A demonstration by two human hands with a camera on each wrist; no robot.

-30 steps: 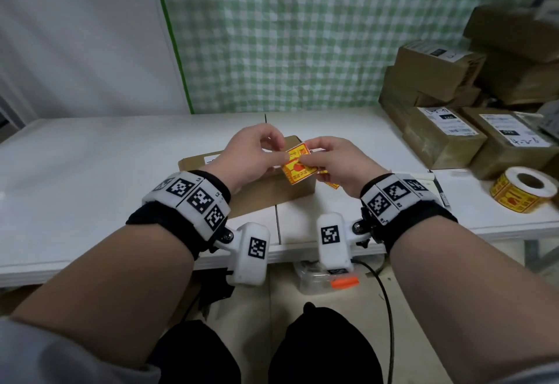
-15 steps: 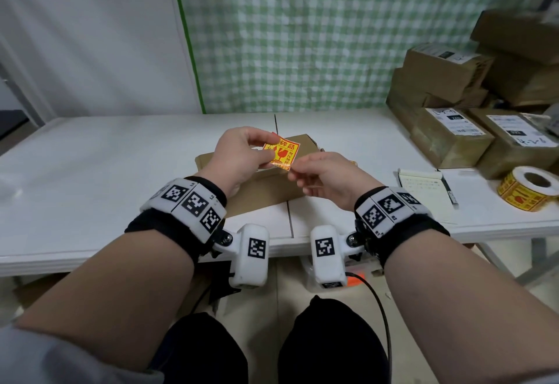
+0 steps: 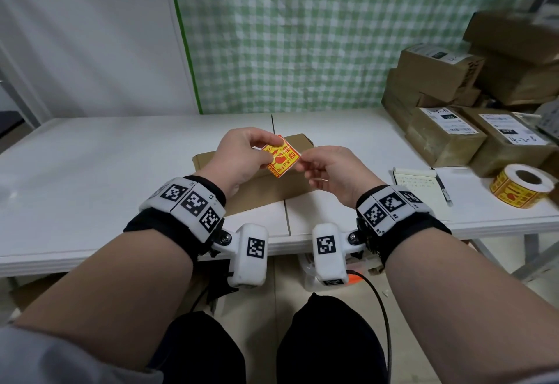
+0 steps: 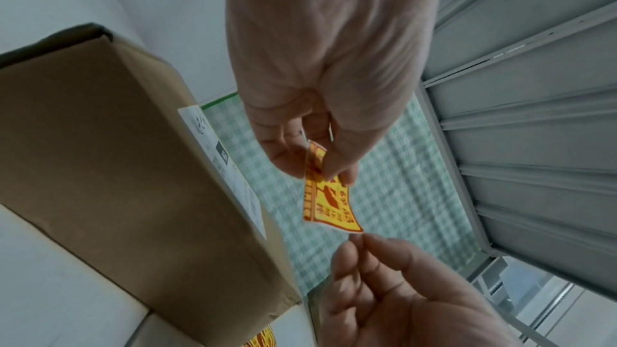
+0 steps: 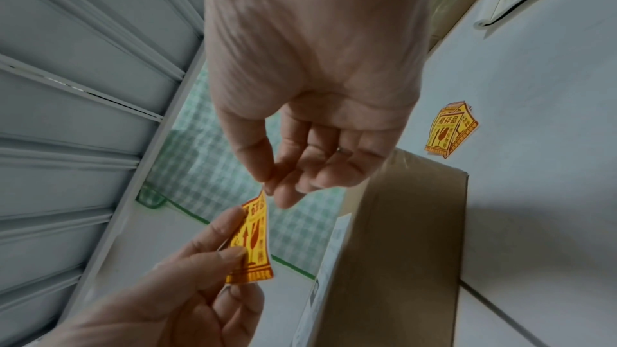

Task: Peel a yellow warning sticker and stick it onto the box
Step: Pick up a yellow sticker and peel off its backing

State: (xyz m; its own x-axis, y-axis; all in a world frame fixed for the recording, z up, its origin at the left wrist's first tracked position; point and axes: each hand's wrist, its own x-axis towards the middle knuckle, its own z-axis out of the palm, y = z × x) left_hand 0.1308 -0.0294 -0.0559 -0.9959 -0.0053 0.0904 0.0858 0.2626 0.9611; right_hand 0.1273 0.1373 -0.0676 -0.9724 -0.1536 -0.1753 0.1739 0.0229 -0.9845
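Observation:
A yellow and red warning sticker (image 3: 281, 156) hangs in the air just above the brown cardboard box (image 3: 266, 190) on the white table. My left hand (image 3: 267, 153) pinches its left side between thumb and fingers. My right hand (image 3: 301, 166) pinches its right corner with thumb and forefinger. In the left wrist view the sticker (image 4: 328, 199) curves between both hands beside the box (image 4: 117, 168). The right wrist view shows the sticker (image 5: 252, 242) face on, with the box (image 5: 400, 247) and its white label to the right.
A roll of yellow stickers (image 3: 520, 187) lies at the table's right edge, beside a notepad (image 3: 419, 184) and pen. Several labelled cardboard boxes (image 3: 447, 138) are stacked at the back right. Loose yellow stickers (image 5: 450, 128) lie on the table past the box.
The hands have drawn slightly apart. My right hand slid from the sticker's face to its right corner, and the sticker turned and rose a little over the box.

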